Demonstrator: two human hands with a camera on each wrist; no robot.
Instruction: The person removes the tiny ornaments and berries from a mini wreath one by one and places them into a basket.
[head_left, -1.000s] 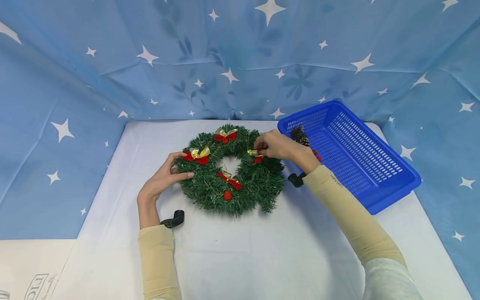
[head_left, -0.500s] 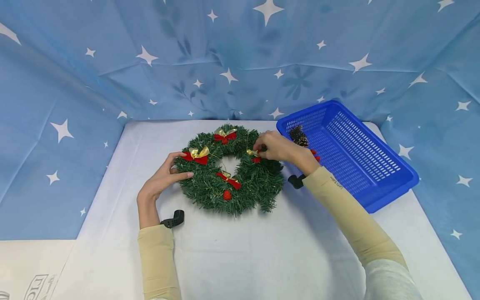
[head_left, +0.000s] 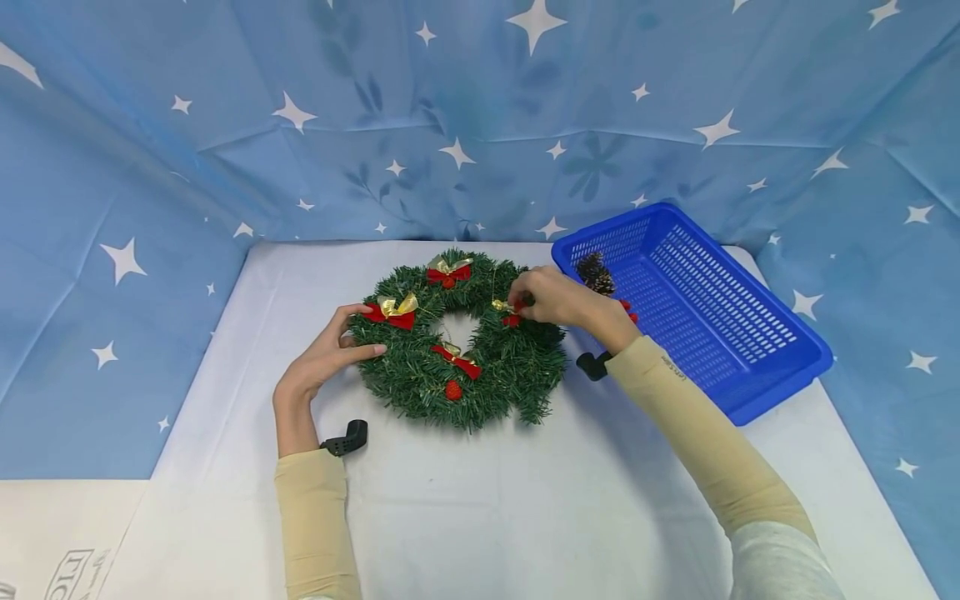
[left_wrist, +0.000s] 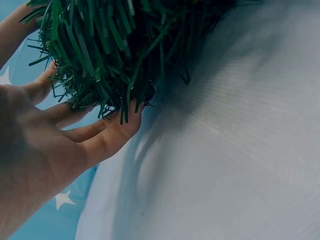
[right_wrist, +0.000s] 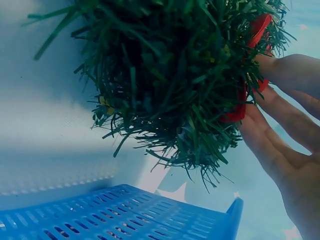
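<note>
A green artificial wreath (head_left: 412, 383) lies on the white table, trimmed with red-and-gold bows. My left hand (head_left: 318, 362) grips its left side. The thumb is on top beside the left bow (head_left: 397, 317); in the left wrist view, fingers (left_wrist: 112, 140) curl at the underside. At the wreath's right side, my right hand (head_left: 558, 298) pinches a red-and-gold bow (head_left: 512, 320), largely covered by the fingers. The right wrist view shows red bow fabric (right_wrist: 236, 114) against the greenery at those fingertips. Further bows sit at the back (head_left: 450, 271) and front (head_left: 457, 361).
A blue perforated basket (head_left: 780, 367) stands tilted at the right, next to my right forearm. In it are pine cones (head_left: 596, 273) and small red pieces (head_left: 628, 310). A red berry (head_left: 453, 390) shows on the wreath's front. Blue star-printed cloth (head_left: 480, 108) surrounds the table.
My right hand stays at the right bow with only slight finger movement. The left hand keeps its grip on the wreath. The head view has shifted a little.
</note>
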